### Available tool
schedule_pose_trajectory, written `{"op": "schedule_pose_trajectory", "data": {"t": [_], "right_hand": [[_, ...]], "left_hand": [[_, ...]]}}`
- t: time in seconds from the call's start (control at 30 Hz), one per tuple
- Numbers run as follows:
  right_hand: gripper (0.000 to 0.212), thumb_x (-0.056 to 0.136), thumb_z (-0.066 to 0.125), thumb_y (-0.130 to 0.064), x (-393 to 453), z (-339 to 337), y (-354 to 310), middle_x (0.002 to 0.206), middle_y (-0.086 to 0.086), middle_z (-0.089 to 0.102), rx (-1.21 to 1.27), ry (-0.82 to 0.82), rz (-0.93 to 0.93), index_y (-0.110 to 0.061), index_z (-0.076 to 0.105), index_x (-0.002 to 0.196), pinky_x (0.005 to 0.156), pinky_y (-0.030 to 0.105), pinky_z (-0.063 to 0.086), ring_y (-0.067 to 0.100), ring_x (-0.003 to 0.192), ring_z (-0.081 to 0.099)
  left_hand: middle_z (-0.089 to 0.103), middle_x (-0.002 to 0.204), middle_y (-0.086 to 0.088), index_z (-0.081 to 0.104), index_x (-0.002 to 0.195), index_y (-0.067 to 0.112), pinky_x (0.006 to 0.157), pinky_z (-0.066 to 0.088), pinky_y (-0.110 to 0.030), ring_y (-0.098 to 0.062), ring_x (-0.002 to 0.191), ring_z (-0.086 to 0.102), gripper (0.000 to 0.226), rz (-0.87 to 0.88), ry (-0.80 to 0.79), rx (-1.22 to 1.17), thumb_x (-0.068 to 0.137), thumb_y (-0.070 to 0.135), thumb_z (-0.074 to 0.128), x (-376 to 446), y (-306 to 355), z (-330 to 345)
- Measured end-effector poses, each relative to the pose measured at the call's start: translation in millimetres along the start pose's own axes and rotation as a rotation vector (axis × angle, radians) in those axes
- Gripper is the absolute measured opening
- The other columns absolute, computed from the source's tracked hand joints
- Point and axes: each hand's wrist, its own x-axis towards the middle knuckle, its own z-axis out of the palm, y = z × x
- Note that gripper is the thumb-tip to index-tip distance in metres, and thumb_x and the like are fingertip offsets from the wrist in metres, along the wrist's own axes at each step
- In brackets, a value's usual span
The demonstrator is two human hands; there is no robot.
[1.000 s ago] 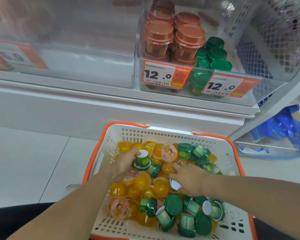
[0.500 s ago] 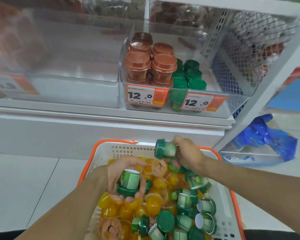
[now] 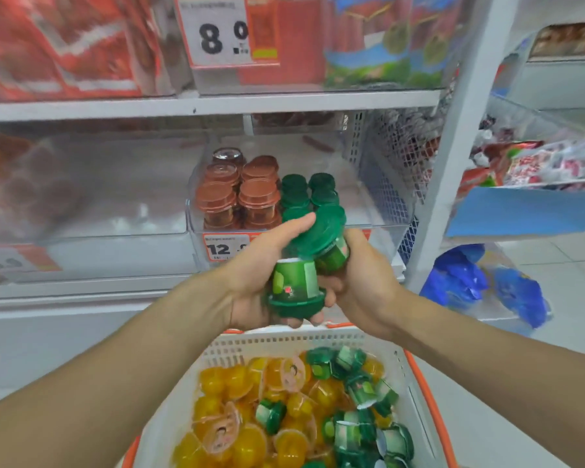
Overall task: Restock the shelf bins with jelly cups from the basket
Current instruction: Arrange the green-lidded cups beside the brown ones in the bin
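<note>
White shop shelving is standing over a pale tiled floor (image 3: pixel 31 359). A clear shelf bin (image 3: pixel 379 217) is holding stacked brown and green lidded cups. Below, a white perforated basket (image 3: pixel 284 346) is brimming with glossy jelly cups (image 3: pixel 237 383). The left hand (image 3: pixel 260 275) is gripping an upside-down green cup (image 3: pixel 296 288), fingers curled around it; the right hand (image 3: pixel 362 282) is clutching a second green cup (image 3: pixel 321 238).

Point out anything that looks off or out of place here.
The green cup in the left hand is upside down, lid downward, while the shelf's green cups stand lid-up. The basket cups lie jumbled.
</note>
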Motion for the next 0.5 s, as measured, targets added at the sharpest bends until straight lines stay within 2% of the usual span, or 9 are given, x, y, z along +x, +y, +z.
{"op": "schedule_pose_trajectory", "data": {"t": [0.1, 0.2, 0.27, 0.33, 0.37, 0.43, 0.5], "right_hand": [[0.043, 0.107, 0.030, -0.033, -2.1, 3.2, -6.4, 0.056, 0.005, 0.053, -0.073, -0.018, -0.026, -0.006, 0.059, 0.090, 0.045, 0.029, 0.038, 0.015, 0.043, 0.040], [0.045, 0.108, 0.032, -0.035, -5.4, 7.1, -4.1, 0.060, 0.010, 0.051, -0.216, -0.070, 0.018, -0.012, 0.065, 0.088, 0.052, 0.032, 0.045, 0.018, 0.055, 0.046], [0.048, 0.107, 0.034, -0.040, -1.3, 6.6, -3.5, 0.070, 0.007, 0.059, -0.287, 0.036, 0.048, -0.013, 0.068, 0.087, 0.063, 0.035, 0.046, 0.018, 0.066, 0.053], [0.047, 0.103, 0.042, -0.048, 3.4, 2.9, -7.8, 0.081, 0.007, 0.059, -0.324, 0.087, 0.045, -0.011, 0.067, 0.089, 0.060, 0.033, 0.042, 0.019, 0.068, 0.051], [0.044, 0.099, 0.049, -0.049, 5.2, 1.0, -10.9, 0.084, 0.008, 0.058, -0.398, 0.038, 0.036, -0.009, 0.067, 0.093, 0.057, 0.032, 0.042, 0.018, 0.065, 0.051], [0.035, 0.093, 0.066, -0.039, 4.8, 1.8, -15.4, 0.087, 0.010, 0.059, -0.526, -0.114, 0.046, -0.006, 0.065, 0.103, 0.055, 0.031, 0.045, 0.018, 0.063, 0.054], [0.028, 0.091, 0.070, -0.020, 5.9, 2.9, -17.6, 0.087, 0.012, 0.062, -0.463, -0.186, 0.134, 0.000, 0.065, 0.109, 0.057, 0.030, 0.049, 0.016, 0.062, 0.055]], "left_hand": [[0.060, 0.072, -0.016, 0.067, 0.100, 0.009, 0.041, 0.046, -0.025, -0.029, 0.052, 0.060, 0.049, 0.103, 0.078, -0.087, 0.090, 0.055, 0.051, -12.0, 7.1, 11.5], [0.061, 0.070, -0.014, 0.067, 0.092, 0.006, 0.043, 0.049, -0.027, -0.027, 0.053, 0.058, 0.042, 0.136, 0.132, -0.181, 0.091, 0.047, 0.055, -20.5, -1.1, 14.0], [0.064, 0.076, -0.014, 0.072, 0.097, 0.005, 0.050, 0.053, -0.033, -0.028, 0.059, 0.059, 0.043, 0.174, 0.203, -0.190, 0.091, 0.045, 0.057, -19.0, -12.9, 7.1], [0.066, 0.085, -0.014, 0.074, 0.109, 0.011, 0.062, 0.057, -0.041, -0.028, 0.067, 0.062, 0.042, 0.205, 0.273, -0.144, 0.091, 0.045, 0.058, -15.6, -23.7, -2.0], [0.067, 0.088, -0.013, 0.073, 0.112, 0.015, 0.065, 0.057, -0.044, -0.029, 0.070, 0.063, 0.040, 0.201, 0.305, -0.109, 0.092, 0.046, 0.057, -14.1, -27.6, -6.2], [0.071, 0.090, -0.008, 0.071, 0.115, 0.023, 0.075, 0.056, -0.050, -0.029, 0.077, 0.066, 0.038, 0.185, 0.355, -0.015, 0.095, 0.049, 0.053, -12.9, -33.2, -13.5], [0.074, 0.097, -0.004, 0.071, 0.115, 0.031, 0.089, 0.052, -0.055, -0.029, 0.084, 0.067, 0.038, 0.163, 0.361, 0.074, 0.096, 0.055, 0.048, -12.5, -34.6, -20.5]]}}
